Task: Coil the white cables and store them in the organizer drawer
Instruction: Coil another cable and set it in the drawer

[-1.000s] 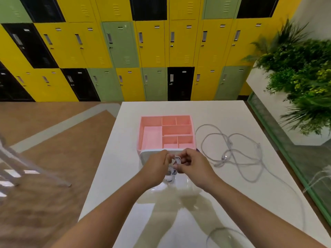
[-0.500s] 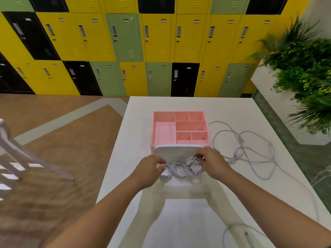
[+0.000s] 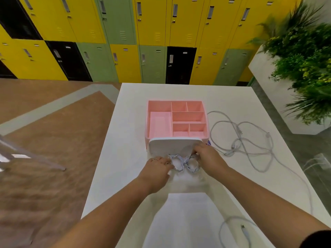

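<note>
A pink organizer (image 3: 159, 122) with open top compartments stands mid-table. Its white-fronted clear drawer (image 3: 174, 146) is pulled out toward me. Two or three coiled white cables (image 3: 182, 163) lie side by side in the drawer. My left hand (image 3: 157, 170) curls its fingers on the left end of the coils. At their right end my right hand (image 3: 207, 158) grips them, next to the white front. Loose white cables (image 3: 241, 145) sprawl on the table right of the organizer. Another cable end (image 3: 240, 228) lies near the front right.
The white table (image 3: 129, 140) ends at its left edge above a brown floor. A white chair frame (image 3: 26, 154) stands at the left. A planter with green plants (image 3: 295, 72) stands at the right, and coloured lockers (image 3: 125, 33) fill the back wall.
One second ago both hands worked close together on one coil. They have since moved apart and lowered the coils into the open drawer, now slightly nearer the organizer.
</note>
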A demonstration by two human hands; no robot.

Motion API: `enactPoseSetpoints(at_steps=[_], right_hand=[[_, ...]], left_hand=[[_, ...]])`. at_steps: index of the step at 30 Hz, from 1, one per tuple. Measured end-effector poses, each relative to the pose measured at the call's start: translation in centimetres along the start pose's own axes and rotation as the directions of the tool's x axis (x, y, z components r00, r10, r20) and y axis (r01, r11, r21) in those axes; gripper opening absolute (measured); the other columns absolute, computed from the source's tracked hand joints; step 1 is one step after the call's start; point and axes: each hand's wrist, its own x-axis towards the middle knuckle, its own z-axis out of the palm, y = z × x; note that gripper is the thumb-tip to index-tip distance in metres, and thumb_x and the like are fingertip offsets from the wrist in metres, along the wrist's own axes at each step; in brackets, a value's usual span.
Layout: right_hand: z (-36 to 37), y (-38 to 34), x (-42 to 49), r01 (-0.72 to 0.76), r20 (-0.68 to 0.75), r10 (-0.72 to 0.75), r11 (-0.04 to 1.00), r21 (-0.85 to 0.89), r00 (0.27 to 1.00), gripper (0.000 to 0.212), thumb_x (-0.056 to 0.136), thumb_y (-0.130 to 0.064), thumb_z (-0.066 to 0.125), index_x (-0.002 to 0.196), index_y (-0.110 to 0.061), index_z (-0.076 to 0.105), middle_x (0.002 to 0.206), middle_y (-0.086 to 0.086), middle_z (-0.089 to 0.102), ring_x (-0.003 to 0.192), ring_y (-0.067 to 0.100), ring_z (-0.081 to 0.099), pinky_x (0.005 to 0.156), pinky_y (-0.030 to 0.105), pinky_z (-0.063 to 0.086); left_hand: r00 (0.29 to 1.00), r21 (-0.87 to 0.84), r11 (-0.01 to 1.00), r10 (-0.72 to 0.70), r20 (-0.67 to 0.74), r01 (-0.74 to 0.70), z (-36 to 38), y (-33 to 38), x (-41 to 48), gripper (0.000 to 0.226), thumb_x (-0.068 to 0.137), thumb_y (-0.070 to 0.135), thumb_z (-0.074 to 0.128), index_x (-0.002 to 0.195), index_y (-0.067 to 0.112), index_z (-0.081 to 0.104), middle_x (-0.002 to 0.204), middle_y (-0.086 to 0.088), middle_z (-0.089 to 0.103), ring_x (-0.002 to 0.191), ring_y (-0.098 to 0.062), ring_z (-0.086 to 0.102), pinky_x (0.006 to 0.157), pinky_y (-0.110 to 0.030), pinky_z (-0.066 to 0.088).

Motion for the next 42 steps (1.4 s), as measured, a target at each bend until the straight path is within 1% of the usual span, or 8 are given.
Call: enactPoseSetpoints(at_steps=[6,11,15,22,28,33,37,42], right_hand=[[0.9,0.8,-0.3,0.097,-0.099,-0.11,0.988,-0.123,0.989,0.011,0.076,0.004,0.067,0.077,-0.006,0.063,0.085,0.007,0.059,0.078,0.026,0.055,0.059,0.034,0.045],[0.6,1.0,-0.4,0.204,-0.053,-0.232,0.927,-0.315,0.971,0.012,0.065,-0.013,0.081,0.07,-0.014,0.07,0.071,0.0,0.063,0.076,0.024,0.058,0.068,0.029,0.048],[0.5,1.0,-1.1,0.177,0.065,-0.165,0.909,-0.376,0.984,0.029,0.058,-0.034,0.085,0.076,-0.014,0.074,0.077,0.0,0.063,0.08,0.025,0.058,0.064,0.034,0.052],[1.4,0.8,-1.3,0.123,0.063,-0.106,0.875,-0.467,0.992,0.031,0.038,-0.031,0.091,0.057,-0.021,0.069,0.06,-0.006,0.056,0.071,0.021,0.059,0.054,0.026,0.038],[2.0,0.9,-1.6,0.129,0.029,-0.136,0.819,-0.559,0.99,0.026,0.051,-0.031,0.086,0.065,-0.017,0.07,0.07,-0.004,0.061,0.083,0.022,0.057,0.063,0.033,0.042],[1.8,0.1,-2.1,0.099,0.09,-0.059,0.835,-0.542,0.994,0.037,0.07,-0.051,0.065,0.082,-0.018,0.075,0.09,-0.002,0.07,0.101,0.024,0.056,0.075,0.036,0.043],[2.0,-0.3,-1.6,0.103,0.145,-0.034,0.861,-0.498,0.989,0.037,0.085,-0.045,0.055,0.104,-0.018,0.07,0.109,0.0,0.065,0.12,0.025,0.041,0.09,0.036,0.034],[2.0,-0.2,-1.8,0.087,0.112,-0.044,0.903,-0.421,0.993,0.041,0.088,-0.044,0.056,0.113,-0.014,0.067,0.128,0.003,0.057,0.129,0.025,0.035,0.094,0.034,0.037]], left_hand=[[0.999,-0.014,1.0,-0.011,-0.032,0.011,0.4,0.0,0.0,0.043,0.095,0.029,0.049,0.138,0.032,0.049,0.146,0.003,0.042,0.132,-0.021,0.037,0.11,-0.035,0.027],[0.999,-0.056,0.998,-0.018,-0.046,0.015,0.4,0.0,0.0,0.042,0.094,0.025,0.049,0.136,0.032,0.052,0.145,0.003,0.045,0.131,-0.02,0.041,0.111,-0.033,0.027],[0.999,-0.109,0.994,-0.028,-0.034,0.024,0.2,0.0,0.0,0.042,0.095,0.021,0.048,0.135,0.031,0.053,0.145,0.002,0.044,0.126,-0.02,0.047,0.107,-0.031,0.033],[1.0,-0.089,0.996,-0.016,-0.009,0.015,0.5,0.0,0.2,0.043,0.096,0.023,0.045,0.138,0.034,0.049,0.15,0.005,0.041,0.131,-0.016,0.044,0.104,-0.032,0.036],[1.0,-0.089,0.996,-0.016,0.009,0.017,0.1,0.0,0.5,0.043,0.096,0.021,0.044,0.137,0.032,0.049,0.146,0.008,0.045,0.128,-0.016,0.047,0.101,-0.031,0.037],[0.999,-0.078,0.996,-0.028,0.018,0.029,-0.1,0.1,0.6,0.044,0.094,0.02,0.048,0.136,0.031,0.05,0.145,0.007,0.047,0.126,-0.017,0.049,0.1,-0.03,0.04],[0.999,-0.076,0.997,-0.032,0.028,0.034,-0.2,0.2,0.5,0.048,0.091,0.015,0.049,0.137,0.031,0.05,0.146,0.006,0.047,0.127,-0.017,0.048,0.1,-0.03,0.038],[0.998,-0.077,0.996,-0.037,0.059,0.042,-0.5,0.2,0.6,0.053,0.088,0.012,0.049,0.138,0.031,0.048,0.146,0.005,0.046,0.128,-0.017,0.047,0.099,-0.029,0.039]])
